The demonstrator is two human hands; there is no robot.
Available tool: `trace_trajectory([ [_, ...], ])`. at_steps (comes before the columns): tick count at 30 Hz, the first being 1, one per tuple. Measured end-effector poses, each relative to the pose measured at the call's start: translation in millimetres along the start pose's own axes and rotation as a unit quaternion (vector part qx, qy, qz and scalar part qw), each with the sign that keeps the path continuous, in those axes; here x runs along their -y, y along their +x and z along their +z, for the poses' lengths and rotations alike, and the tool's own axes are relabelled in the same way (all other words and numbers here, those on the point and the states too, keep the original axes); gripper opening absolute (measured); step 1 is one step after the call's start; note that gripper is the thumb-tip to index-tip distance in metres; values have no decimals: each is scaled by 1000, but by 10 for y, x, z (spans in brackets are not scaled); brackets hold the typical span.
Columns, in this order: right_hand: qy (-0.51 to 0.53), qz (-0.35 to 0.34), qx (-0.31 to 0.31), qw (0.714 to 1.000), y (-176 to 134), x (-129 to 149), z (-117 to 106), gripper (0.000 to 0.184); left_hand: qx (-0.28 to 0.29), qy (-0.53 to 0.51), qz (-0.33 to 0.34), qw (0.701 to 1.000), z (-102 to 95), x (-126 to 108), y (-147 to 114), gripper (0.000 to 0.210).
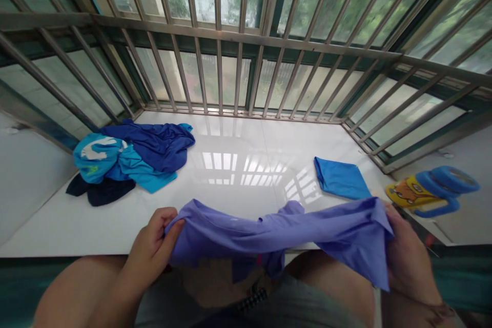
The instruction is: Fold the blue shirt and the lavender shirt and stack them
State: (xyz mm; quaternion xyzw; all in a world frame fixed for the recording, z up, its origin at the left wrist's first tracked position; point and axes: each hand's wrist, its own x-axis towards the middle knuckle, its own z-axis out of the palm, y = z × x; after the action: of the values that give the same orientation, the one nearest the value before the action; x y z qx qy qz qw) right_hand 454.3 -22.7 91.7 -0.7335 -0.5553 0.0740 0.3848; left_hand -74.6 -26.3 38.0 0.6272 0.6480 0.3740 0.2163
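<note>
A purple garment (246, 236) is stretched between my two hands above my lap, at the front edge of the white ledge. My left hand (156, 241) pinches its left end, thumb on top. At the other end my right hand (409, 251) grips the cloth, its fingers partly hidden behind a hanging fold. The middle of the garment sags and hangs down in loose folds, so its exact kind does not show. Beyond my right hand lies a folded blue cloth (341, 178), flat on the ledge.
A crumpled pile of blue clothes (154, 146), with a dark piece (109, 192) under it, lies on the left of the white ledge (230, 138). A yellow bottle with a blue lid and handle (430, 189) is at the right. Metal bars (219, 36) enclose the window side.
</note>
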Motion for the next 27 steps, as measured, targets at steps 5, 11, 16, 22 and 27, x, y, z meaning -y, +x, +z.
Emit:
trace_trajectory([
  [5,-97,75,-13,992,174,-276,240,44,19,62,110,992,-18,-111,206,35],
  [11,-74,-191,128,970,-567,6,1278,50,79,113,196,971,195,-57,216,25],
  [16,-133,-252,197,938,-774,89,1871,51,147,113,235,954,193,59,91,21],
  [22,-183,-248,220,925,-651,137,1958,23,153,141,165,964,30,248,14,22],
  [27,-167,-271,188,929,-723,54,1938,37,188,251,-15,949,-59,511,18,52],
])
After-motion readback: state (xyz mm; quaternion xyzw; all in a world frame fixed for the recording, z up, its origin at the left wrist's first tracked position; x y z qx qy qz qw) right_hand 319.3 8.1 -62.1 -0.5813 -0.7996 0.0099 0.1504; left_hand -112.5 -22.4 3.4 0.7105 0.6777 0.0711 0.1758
